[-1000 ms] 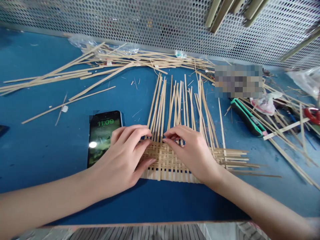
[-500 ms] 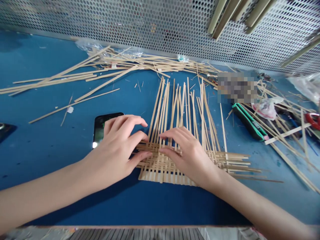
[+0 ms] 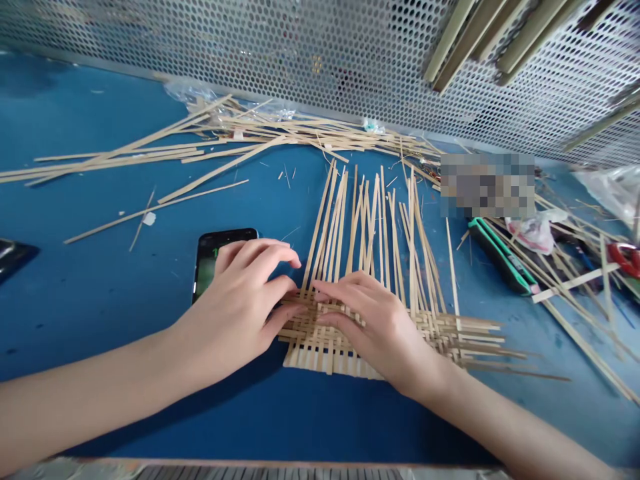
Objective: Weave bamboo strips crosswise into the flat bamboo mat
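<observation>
A woven mat of thin pale strips (image 3: 320,347) lies on the blue table, its loose upright strips (image 3: 383,227) fanning away from me and more strip ends sticking out to the right. My left hand (image 3: 253,287) is at the mat's left edge, thumb and index finger closed around the ends of the cross strips, the other fingers bent above. My right hand (image 3: 375,320) rests on the middle of the weave, with thumb and fingers bent together over the strips. The palm and wrist cover part of the weave beneath.
A phone (image 3: 203,270) lies partly under my left hand. Loose strips (image 3: 310,130) pile along the perforated metal panel (image 3: 300,53). At the right are a green-and-black cutter (image 3: 503,257), crumpled plastic (image 3: 533,233) and a red-handled tool (image 3: 623,259). A dark object (image 3: 15,257) sits far left.
My right hand's fingers have come down and closed more on the weave. My left hand keeps nearly the same pose. The whole view has shifted slightly.
</observation>
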The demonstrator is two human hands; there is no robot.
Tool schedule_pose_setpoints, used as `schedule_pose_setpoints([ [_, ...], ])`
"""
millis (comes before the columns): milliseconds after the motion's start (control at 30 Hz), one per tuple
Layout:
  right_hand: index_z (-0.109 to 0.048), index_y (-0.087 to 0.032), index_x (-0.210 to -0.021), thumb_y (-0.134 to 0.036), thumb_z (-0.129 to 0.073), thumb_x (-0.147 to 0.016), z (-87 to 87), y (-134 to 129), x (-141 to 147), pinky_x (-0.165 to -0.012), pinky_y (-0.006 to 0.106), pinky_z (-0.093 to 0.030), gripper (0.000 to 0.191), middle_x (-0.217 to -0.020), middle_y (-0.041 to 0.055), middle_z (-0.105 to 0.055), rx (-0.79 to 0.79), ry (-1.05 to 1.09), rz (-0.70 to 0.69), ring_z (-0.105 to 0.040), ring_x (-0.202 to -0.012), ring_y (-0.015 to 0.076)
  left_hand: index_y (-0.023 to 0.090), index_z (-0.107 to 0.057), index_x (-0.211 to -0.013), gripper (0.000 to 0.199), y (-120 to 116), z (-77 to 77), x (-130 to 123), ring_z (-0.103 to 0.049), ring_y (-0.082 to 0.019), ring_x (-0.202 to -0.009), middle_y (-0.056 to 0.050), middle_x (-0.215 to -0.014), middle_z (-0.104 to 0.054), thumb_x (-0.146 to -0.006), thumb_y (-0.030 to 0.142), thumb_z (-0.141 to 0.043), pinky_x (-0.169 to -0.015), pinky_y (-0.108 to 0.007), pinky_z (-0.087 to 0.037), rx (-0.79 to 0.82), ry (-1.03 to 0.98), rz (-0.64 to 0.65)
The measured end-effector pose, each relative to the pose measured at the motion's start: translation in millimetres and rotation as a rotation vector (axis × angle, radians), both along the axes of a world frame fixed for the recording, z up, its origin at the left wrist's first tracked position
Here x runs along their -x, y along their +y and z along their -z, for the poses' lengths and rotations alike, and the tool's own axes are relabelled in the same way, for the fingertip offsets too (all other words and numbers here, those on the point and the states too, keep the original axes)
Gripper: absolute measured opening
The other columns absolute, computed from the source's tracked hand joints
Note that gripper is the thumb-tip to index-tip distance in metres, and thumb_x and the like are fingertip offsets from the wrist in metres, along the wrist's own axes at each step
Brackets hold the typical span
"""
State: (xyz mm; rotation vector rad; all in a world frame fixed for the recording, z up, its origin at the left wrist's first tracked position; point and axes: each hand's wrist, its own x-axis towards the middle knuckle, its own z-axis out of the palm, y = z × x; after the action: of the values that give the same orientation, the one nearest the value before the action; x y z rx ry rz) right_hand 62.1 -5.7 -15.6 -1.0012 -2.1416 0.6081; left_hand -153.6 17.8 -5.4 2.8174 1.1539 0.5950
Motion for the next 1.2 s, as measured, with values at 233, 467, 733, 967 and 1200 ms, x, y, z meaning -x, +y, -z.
schedule_pose_setpoints([
  [233,-0.064,-0.008,-0.116,-0.003,-0.069,-0.082,-1.7,-3.9,3.8,-0.077,0.031,-0.056,0.035,-0.093,0.0087,-0.072,0.077,-0.001,0.106,-0.064,-0.089,0.0209,0.016,-0.065,-0.080,0.025,-0.3,0.5,-3.6,-0.053,-0.026,-0.112,-0.006,-0.107,-0.060,-0.097,0.018,-0.047,-0.092,-0.044,-0.036,0.045,-0.066,0.019],
  [467,-0.064,-0.016,-0.117,0.000,-0.070,-0.079,-2.8,-5.5,7.8,-0.082,0.033,-0.057,0.041,-0.092,0.0034,-0.073,0.209,0.026,0.209,-0.065,-0.092,0.0198,0.016,-0.062,-0.079,0.026,-0.3,1.6,-3.0,-0.055,-0.027,-0.109,-0.007,-0.105,-0.060,-0.096,0.018,-0.043,-0.090,-0.045,-0.039,0.071,-0.037,0.005],
  [733,-0.072,-0.015,-0.101,-0.005,-0.059,-0.090,0.1,-2.9,6.8,-0.073,0.028,-0.055,0.019,-0.089,0.0063,-0.072,0.095,0.059,0.166,-0.066,-0.083,0.0170,0.016,-0.062,-0.079,0.026,-4.1,-1.3,-4.8,-0.055,-0.028,-0.112,-0.009,-0.109,-0.059,-0.096,0.016,-0.043,-0.092,-0.046,-0.039,0.066,-0.012,-0.021],
  [967,-0.069,-0.005,-0.108,0.002,-0.050,-0.091,0.5,-3.9,5.2,-0.073,0.032,-0.055,0.027,-0.091,0.0130,-0.071,-0.044,-0.064,0.082,-0.064,-0.086,0.0207,0.017,-0.069,-0.084,0.029,-8.1,-4.1,-7.1,-0.055,-0.029,-0.114,-0.008,-0.109,-0.063,-0.097,0.017,-0.043,-0.093,-0.046,-0.038,0.004,-0.031,-0.024],
  [1200,-0.068,-0.012,-0.102,-0.006,-0.055,-0.093,0.0,-1.8,5.8,-0.073,0.030,-0.055,0.017,-0.089,0.0085,-0.070,-0.011,-0.042,0.134,-0.064,-0.085,0.0184,0.018,-0.068,-0.083,0.032,0.0,-0.3,-1.1,-0.055,-0.024,-0.111,-0.007,-0.111,-0.061,-0.097,0.011,-0.040,-0.094,-0.043,-0.034,0.005,-0.025,-0.011],
])
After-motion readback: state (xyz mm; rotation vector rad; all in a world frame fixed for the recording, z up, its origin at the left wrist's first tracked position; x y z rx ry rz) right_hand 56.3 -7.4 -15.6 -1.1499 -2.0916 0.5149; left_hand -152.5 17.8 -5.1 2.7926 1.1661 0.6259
